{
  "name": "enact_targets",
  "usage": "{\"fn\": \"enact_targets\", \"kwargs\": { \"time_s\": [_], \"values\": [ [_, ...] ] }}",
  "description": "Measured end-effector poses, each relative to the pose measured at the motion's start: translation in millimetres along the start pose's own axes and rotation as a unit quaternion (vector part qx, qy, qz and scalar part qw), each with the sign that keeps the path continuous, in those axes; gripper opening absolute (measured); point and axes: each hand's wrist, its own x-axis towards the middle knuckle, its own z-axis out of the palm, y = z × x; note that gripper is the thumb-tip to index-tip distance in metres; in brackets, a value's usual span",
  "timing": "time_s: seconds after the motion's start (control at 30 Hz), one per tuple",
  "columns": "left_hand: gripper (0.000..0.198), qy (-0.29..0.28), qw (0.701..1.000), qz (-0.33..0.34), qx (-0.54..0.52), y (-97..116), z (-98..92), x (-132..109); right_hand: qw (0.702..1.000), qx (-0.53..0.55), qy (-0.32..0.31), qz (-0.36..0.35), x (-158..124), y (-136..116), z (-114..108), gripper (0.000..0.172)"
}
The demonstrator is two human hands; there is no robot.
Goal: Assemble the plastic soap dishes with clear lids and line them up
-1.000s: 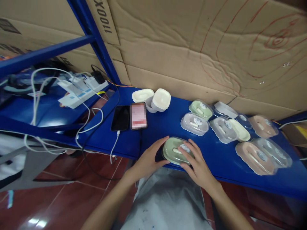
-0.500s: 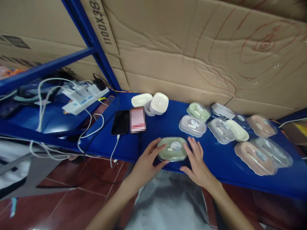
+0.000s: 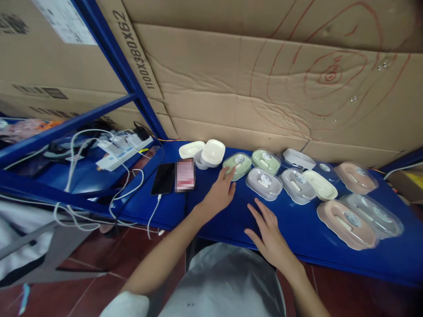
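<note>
A pale green soap box (image 3: 243,164) with a clear lid lies on the blue table. At its near left side is my left hand (image 3: 220,193), fingertips stretched onto the lid edge and thumb off the near side. My right hand (image 3: 269,233) hovers over the table nearer to me, fingers spread and nothing in it. Right of the box sit another green soap box (image 3: 269,164) and a lilac one (image 3: 257,187). A second lilac soap box (image 3: 304,193) lies beside an uncovered cream dish (image 3: 325,187).
White containers (image 3: 213,154) stand at the back left. A black phone (image 3: 161,179) and a pink card-like item (image 3: 185,174) lie before them. Pinkish boxes (image 3: 333,220) and a grey one (image 3: 385,222) are at right. A power strip (image 3: 115,158) with white cables is at left; cardboard (image 3: 205,57) stands behind.
The green soap box has moved away from me to the back row, with my left hand following. My right hand has come off it and stays near the table's front. The view has shifted slightly.
</note>
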Motion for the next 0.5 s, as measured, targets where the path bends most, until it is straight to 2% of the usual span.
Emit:
{"fn": "enact_targets", "kwargs": {
  "time_s": [0.1, 0.17, 0.23, 0.27, 0.33, 0.43, 0.5],
  "values": [
    [0.054, 0.022, 0.997, 0.008, 0.070, -8.4, -11.2, 23.4, 1.000, 0.003, 0.000, 0.000, 0.2, 2.1, 0.8, 0.064],
    [0.055, 0.044, 0.986, -0.046, 0.155, -20.0, -20.6, 36.5, 1.000, 0.002, -0.007, -0.013, 0.9, 3.1, 1.4, 0.057],
    [0.070, 0.039, 0.971, -0.116, 0.205, -35.6, -27.1, 48.2, 0.999, -0.001, -0.018, -0.027, 1.8, 3.7, 1.9, 0.050],
    [0.075, 0.029, 0.967, -0.143, 0.209, -44.1, -29.0, 53.4, 0.999, -0.003, -0.023, -0.031, 2.2, 3.9, 2.0, 0.048],
    [0.074, 0.014, 0.966, -0.168, 0.194, -60.4, -31.0, 61.8, 0.999, -0.006, -0.028, -0.033, 2.8, 4.2, 2.0, 0.045],
    [0.066, 0.015, 0.971, -0.162, 0.174, -77.4, -34.7, 65.1, 0.999, -0.009, -0.030, -0.031, 3.0, 4.2, 1.4, 0.043],
    [0.065, 0.035, 0.974, -0.156, 0.160, -81.0, -39.9, 57.7, 0.999, -0.011, -0.031, -0.029, 3.3, 4.1, 1.0, 0.041]
  ]
}}
